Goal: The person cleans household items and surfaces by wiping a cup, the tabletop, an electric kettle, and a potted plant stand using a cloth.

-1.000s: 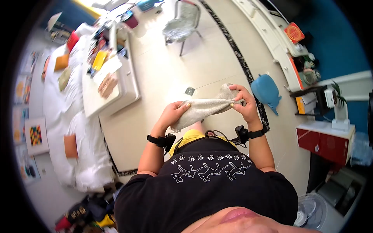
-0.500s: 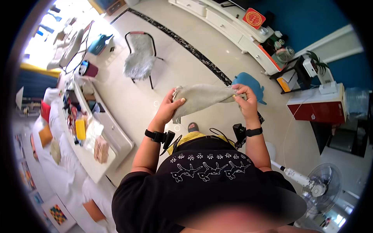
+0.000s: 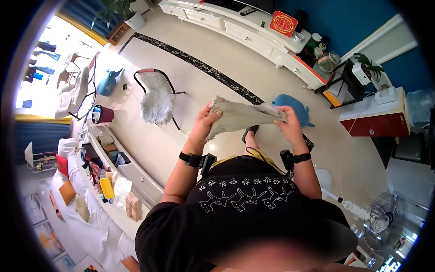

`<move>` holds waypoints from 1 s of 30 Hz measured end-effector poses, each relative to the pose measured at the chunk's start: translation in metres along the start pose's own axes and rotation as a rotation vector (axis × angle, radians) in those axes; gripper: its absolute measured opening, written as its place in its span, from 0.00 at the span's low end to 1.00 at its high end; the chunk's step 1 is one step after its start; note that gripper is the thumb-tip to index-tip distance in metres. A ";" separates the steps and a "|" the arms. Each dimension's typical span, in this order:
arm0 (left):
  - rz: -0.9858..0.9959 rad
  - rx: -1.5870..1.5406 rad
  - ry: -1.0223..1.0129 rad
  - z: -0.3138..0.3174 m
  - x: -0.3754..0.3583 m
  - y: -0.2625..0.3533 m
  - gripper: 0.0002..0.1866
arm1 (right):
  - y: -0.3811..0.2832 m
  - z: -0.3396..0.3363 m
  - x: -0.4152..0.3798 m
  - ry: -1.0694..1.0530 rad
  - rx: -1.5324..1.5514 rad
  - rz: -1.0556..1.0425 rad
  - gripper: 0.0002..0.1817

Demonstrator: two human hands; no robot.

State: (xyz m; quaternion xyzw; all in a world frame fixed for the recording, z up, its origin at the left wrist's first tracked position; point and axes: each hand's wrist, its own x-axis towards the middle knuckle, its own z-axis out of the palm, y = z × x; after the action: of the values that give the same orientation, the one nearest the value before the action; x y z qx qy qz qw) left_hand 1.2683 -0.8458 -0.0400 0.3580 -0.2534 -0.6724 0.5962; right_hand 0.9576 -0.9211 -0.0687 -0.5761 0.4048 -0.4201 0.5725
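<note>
A grey cloth (image 3: 242, 119) is stretched between my two hands at waist height, above the floor. My left hand (image 3: 206, 121) grips its left end, thumb on top and fingers behind. At the right end, my right hand (image 3: 288, 121) pinches the bunched edge of the cloth. The underside of the cloth and the fingers behind it are hidden. Below the cloth, one dark slipper (image 3: 250, 132) shows on my foot.
A chair with a fluffy grey cover (image 3: 156, 102) stands ahead on the left. A blue whale-shaped item (image 3: 291, 109) is on the floor beyond my right hand. A cluttered white table (image 3: 149, 187) runs along the left, and a standing fan (image 3: 383, 220) is at right.
The room has shifted in view as I move forward, and a foot in a slipper is now under the cloth. Both hands still hold the cloth, whose folds have changed shape.
</note>
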 end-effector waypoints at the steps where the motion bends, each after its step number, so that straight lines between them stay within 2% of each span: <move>1: 0.015 0.046 0.041 -0.001 0.005 0.007 0.20 | 0.002 0.001 0.017 -0.069 -0.100 0.052 0.23; 2: 0.033 0.093 0.081 -0.001 0.011 0.016 0.20 | 0.003 0.001 0.034 -0.138 -0.199 0.101 0.22; 4: 0.037 0.135 0.075 -0.003 0.023 0.030 0.20 | -0.003 0.004 0.069 -0.175 -0.101 0.152 0.22; 6: 0.014 0.168 0.205 -0.005 0.040 0.036 0.20 | -0.008 0.002 0.102 -0.208 -0.093 0.209 0.20; 7: 0.006 0.195 0.199 -0.005 0.051 0.042 0.20 | -0.009 0.000 0.120 -0.205 -0.095 0.076 0.19; 10: -0.059 0.234 0.223 -0.001 0.101 0.050 0.19 | -0.005 -0.016 0.168 -0.158 -0.039 -0.018 0.19; 13: -0.107 0.252 0.213 0.019 0.154 0.050 0.18 | 0.000 -0.042 0.201 -0.060 -0.056 0.034 0.18; 20: -0.260 0.137 0.029 0.046 0.243 0.020 0.18 | 0.021 -0.100 0.221 0.159 -0.192 0.103 0.17; 22: -0.289 0.138 -0.007 0.043 0.264 0.014 0.18 | 0.021 -0.111 0.221 0.163 -0.188 0.202 0.17; 26: -0.344 0.168 -0.062 0.031 0.314 -0.007 0.17 | 0.024 -0.128 0.227 0.233 -0.258 0.244 0.16; 30: -0.371 0.138 -0.065 0.048 0.379 -0.024 0.23 | 0.012 -0.146 0.249 0.317 -0.381 0.241 0.16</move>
State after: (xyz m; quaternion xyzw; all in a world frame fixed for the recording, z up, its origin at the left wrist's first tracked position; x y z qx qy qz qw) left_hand 1.2036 -1.2185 -0.0968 0.4169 -0.2477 -0.7629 0.4275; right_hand 0.8986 -1.2036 -0.0772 -0.5480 0.6268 -0.3502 0.4292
